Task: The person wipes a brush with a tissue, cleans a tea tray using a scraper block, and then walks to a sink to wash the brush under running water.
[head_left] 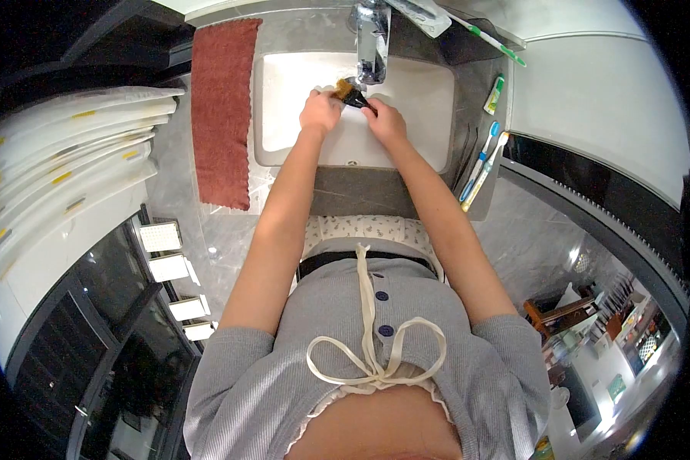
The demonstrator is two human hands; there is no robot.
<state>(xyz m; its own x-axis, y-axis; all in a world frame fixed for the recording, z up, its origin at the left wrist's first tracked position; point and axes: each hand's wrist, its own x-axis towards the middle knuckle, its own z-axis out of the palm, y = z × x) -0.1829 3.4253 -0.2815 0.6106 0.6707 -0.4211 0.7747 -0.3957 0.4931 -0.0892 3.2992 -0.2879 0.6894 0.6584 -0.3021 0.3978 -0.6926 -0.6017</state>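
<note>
A brush (353, 95) with a black handle and brown bristles is held over the white sink (284, 146), just under the chrome faucet (372, 46). My right hand (389, 123) is closed round the handle end, the thumb lying along it. At the bristle end, my left hand (321, 113) has its fingers curled against the bristles; its fingertips are partly hidden and a little blurred. The bristles point up and to the left.
A reddish-brown towel (222, 115) lies on the grey counter left of the sink. To the right are a blue toothbrush (479, 162), a white-and-yellow toothbrush (483, 172) and a green-and-white tube (494, 95). A green-and-white toothbrush (492, 41) sits at the back right.
</note>
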